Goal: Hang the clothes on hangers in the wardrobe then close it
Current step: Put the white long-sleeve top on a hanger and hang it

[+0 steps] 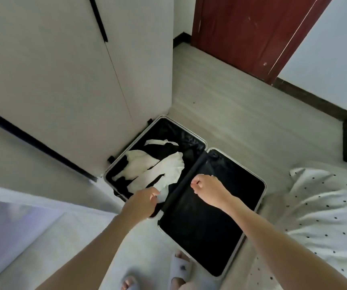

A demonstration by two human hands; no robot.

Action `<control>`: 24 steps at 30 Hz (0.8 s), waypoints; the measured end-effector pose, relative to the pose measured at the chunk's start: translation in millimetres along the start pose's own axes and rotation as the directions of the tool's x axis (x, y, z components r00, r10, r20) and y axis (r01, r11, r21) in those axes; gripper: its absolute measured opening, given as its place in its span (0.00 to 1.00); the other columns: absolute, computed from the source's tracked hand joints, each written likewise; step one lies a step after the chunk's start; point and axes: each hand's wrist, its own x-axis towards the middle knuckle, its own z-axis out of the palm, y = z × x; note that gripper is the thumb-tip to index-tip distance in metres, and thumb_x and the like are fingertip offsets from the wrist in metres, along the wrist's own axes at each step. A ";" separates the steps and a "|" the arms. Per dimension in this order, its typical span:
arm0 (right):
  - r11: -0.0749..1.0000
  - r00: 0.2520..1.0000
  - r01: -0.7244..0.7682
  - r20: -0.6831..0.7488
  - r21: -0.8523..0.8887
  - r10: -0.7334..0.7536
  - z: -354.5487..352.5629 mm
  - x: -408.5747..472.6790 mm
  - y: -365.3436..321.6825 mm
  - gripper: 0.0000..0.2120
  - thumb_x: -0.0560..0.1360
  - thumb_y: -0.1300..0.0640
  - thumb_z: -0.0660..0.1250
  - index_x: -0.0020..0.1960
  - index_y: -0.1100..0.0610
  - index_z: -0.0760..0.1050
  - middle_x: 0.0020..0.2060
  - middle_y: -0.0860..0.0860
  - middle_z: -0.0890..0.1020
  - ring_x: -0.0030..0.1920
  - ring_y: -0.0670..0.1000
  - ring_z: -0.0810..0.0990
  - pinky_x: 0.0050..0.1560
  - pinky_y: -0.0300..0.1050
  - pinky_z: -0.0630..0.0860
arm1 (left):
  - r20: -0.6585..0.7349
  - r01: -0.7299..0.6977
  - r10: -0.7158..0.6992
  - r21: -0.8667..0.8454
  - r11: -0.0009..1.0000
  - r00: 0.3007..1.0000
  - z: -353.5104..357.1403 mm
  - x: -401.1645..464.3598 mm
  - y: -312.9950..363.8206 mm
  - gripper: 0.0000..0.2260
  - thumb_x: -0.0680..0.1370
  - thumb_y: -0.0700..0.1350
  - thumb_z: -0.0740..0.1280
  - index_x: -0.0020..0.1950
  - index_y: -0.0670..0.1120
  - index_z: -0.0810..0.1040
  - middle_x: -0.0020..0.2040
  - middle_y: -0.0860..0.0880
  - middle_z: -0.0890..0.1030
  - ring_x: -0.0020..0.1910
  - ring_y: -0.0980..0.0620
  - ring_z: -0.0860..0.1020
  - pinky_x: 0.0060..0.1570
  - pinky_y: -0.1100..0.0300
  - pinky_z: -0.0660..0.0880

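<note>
White cloth, soft and thin by the look of it, lies crumpled with some black pieces in the left half of an open suitcase (261,181) on the floor; these white garments (160,168) are what must go onto hangers. The person's left hand (145,200) has curled its fingers round the near edge of the white fabric and appears to pinch it, while the right hand (207,188) hangs over the empty black-lined half, fingers loosely bent with fingertips together, holding nothing that I can make out. I'd judge the clothes light and limp: they will sag and trail when lifted, so a hold at the collar or shoulders would serve better than a hem, and one piece may drag another up with it, since white and black lie tangled. Nothing looks fragile or slippery. No hangers are in view. The wardrobe (63,70) stands just behind the case, its pale doors shut, a black handle strip (98,19) running down one of them. Pale wood-grain floor (231,97) stretches toward a dark red door (247,32), and a spotted white bedcover (323,208) lies bunched at the right, touching the suitcase's edge.
</note>
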 end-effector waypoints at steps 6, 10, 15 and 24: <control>0.997 1.000 -0.022 0.018 -0.075 0.024 35.8 138.2 79.9 0.13 0.80 0.52 0.57 0.60 0.54 0.74 0.50 0.52 0.83 0.53 0.54 0.79 0.65 0.49 0.68 | -0.058 0.101 -0.096 0.089 0.991 0.994 64.7 156.2 -47.0 0.14 0.81 0.43 0.54 0.64 0.49 0.72 0.61 0.50 0.76 0.59 0.49 0.74 0.59 0.55 0.72; 0.997 0.997 -0.071 0.037 -0.017 0.072 75.8 216.4 130.8 0.13 0.79 0.53 0.56 0.59 0.55 0.75 0.47 0.52 0.83 0.50 0.52 0.80 0.59 0.47 0.74 | -0.026 0.097 -0.094 0.262 0.960 0.995 116.1 235.9 -80.4 0.16 0.81 0.44 0.53 0.67 0.51 0.68 0.64 0.51 0.72 0.62 0.50 0.72 0.58 0.57 0.70; 0.991 0.991 -0.130 0.027 0.042 0.129 122.9 302.3 183.8 0.13 0.80 0.52 0.56 0.60 0.55 0.74 0.49 0.52 0.83 0.50 0.51 0.81 0.55 0.47 0.77 | -0.008 0.100 -0.104 0.361 0.927 0.995 177.0 329.7 -125.5 0.16 0.82 0.45 0.53 0.71 0.50 0.62 0.66 0.50 0.69 0.64 0.51 0.70 0.59 0.57 0.69; 0.976 0.988 -0.152 0.021 0.158 0.151 194.2 409.9 240.1 0.14 0.80 0.51 0.56 0.62 0.55 0.73 0.49 0.51 0.83 0.48 0.49 0.81 0.51 0.43 0.77 | -0.140 0.013 0.062 0.477 0.879 0.988 256.1 453.9 -167.4 0.35 0.79 0.54 0.60 0.76 0.51 0.41 0.76 0.45 0.43 0.75 0.47 0.52 0.66 0.53 0.65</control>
